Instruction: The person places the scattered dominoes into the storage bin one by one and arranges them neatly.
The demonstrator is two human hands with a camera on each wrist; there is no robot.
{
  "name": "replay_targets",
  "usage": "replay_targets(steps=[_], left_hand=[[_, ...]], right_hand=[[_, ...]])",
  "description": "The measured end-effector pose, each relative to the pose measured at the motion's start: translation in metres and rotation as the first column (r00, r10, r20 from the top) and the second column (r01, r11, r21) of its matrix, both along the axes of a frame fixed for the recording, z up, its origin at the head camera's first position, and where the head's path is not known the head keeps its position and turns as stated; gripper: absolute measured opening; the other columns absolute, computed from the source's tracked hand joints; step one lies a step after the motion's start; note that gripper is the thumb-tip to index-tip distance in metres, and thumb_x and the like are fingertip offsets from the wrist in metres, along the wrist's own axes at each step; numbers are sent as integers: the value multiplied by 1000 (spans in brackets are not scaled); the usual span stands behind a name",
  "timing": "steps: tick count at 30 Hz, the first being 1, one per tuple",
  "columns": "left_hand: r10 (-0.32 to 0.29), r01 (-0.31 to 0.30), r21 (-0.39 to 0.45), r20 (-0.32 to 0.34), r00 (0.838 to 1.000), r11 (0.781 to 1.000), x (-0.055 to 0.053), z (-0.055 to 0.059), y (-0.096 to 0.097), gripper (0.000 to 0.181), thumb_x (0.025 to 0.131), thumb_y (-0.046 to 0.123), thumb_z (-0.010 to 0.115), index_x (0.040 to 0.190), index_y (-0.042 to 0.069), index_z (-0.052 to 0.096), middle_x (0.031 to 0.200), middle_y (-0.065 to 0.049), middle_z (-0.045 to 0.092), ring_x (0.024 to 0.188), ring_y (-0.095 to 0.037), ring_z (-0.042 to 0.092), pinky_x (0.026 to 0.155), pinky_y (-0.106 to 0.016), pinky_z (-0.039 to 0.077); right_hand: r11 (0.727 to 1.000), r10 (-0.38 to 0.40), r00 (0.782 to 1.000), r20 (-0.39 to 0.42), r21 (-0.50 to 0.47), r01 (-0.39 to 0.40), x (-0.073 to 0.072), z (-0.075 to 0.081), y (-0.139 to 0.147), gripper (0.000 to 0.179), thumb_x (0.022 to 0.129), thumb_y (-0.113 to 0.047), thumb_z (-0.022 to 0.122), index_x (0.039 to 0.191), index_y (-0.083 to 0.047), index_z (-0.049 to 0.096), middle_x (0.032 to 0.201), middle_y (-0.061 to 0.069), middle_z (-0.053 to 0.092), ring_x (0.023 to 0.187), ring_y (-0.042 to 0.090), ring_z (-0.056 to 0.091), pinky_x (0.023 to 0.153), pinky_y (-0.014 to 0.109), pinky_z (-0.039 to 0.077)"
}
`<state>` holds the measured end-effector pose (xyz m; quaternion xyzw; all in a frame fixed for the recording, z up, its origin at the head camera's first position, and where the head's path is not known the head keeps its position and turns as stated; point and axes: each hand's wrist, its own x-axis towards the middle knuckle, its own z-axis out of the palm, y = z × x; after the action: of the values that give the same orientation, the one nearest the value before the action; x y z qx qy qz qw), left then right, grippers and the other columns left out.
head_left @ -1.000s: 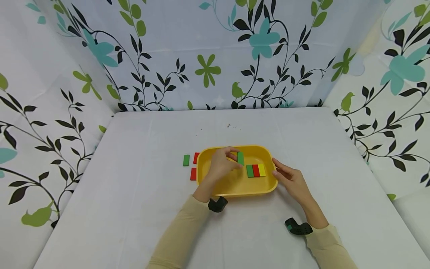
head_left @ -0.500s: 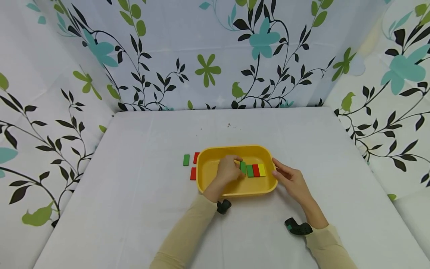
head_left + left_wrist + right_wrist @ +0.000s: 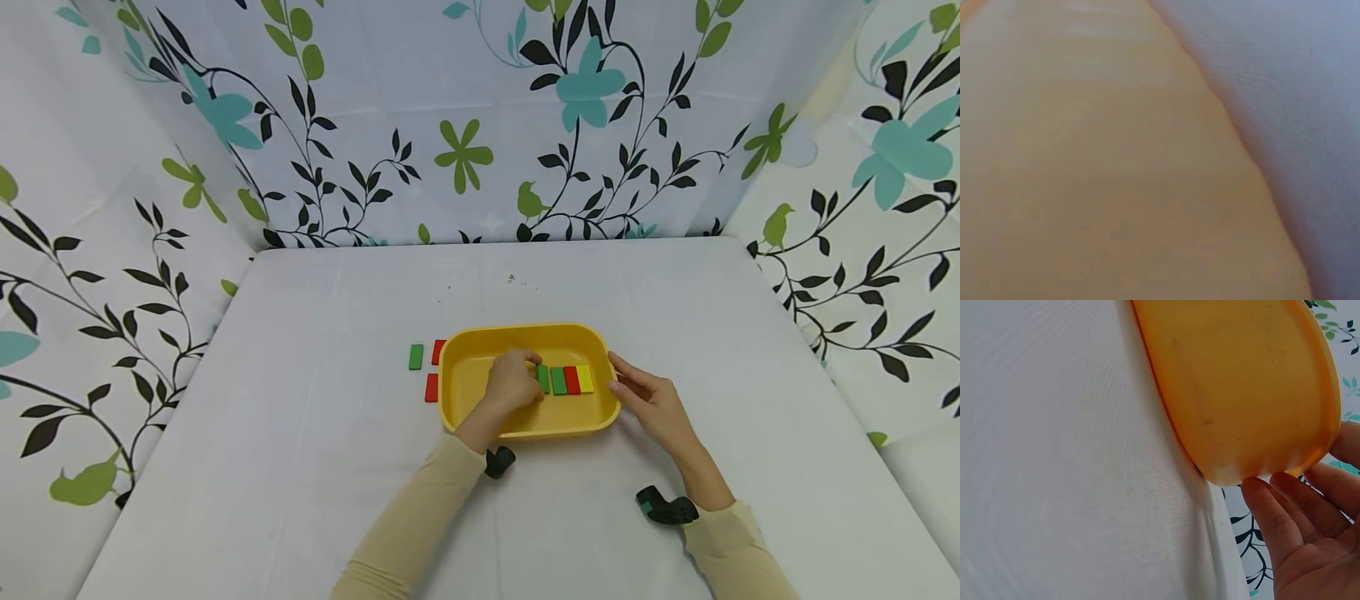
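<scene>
In the head view my left hand (image 3: 510, 383) reaches into a yellow tray (image 3: 480, 335) and pinches a flat green block (image 3: 543, 379), partly covered by its fingers. Just right of this block stands a short row of a green block (image 3: 558, 382), a red block (image 3: 572, 380) and a yellow block (image 3: 585, 380). At the tray's right end my right hand (image 3: 651, 404) touches the outer wall with its fingertips. The right wrist view shows those fingers (image 3: 1279, 522) spread along the tray's rounded end (image 3: 1241, 425). The left wrist view is a blur of tray and skin.
Left of the tray, a green block (image 3: 416, 357) and two red blocks, one of them the nearer red block (image 3: 432, 387), lie on the white table (image 3: 337, 467). A leaf-patterned cloth (image 3: 465, 100) hangs behind and at both sides.
My left hand has brought the green block nearer, down beside the row in the tray, and has stayed there over the last half second. The right hand keeps its place.
</scene>
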<state>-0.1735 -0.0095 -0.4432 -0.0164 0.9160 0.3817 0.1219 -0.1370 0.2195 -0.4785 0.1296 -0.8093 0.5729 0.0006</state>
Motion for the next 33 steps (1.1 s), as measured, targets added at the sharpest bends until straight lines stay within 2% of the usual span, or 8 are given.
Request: replay_targets(steps=[13,33], left_hand=[[-56,50,-152,-38,998,987,3,0,2,47,73,8,82,118,14,71,119,-4,70,103,-27,64,82,-35,53],[-114,104,-209,-38,993,972,2,-3,4,49,77,14,82,124,13,68,121,-5,69,102,-24,63,81,-36,52]], right_hand=[[1000,1,1000,-4,4,-1,1,1,-1,47,98,-13,59,142,-2,49,144,21,49,106,-15,54,85,8,47],[1000,2,1000,-20,-1,-2,1,0,-1,46,97,-12,59,141,-1,49,144,22,49,106,-15,55,84,8,48]])
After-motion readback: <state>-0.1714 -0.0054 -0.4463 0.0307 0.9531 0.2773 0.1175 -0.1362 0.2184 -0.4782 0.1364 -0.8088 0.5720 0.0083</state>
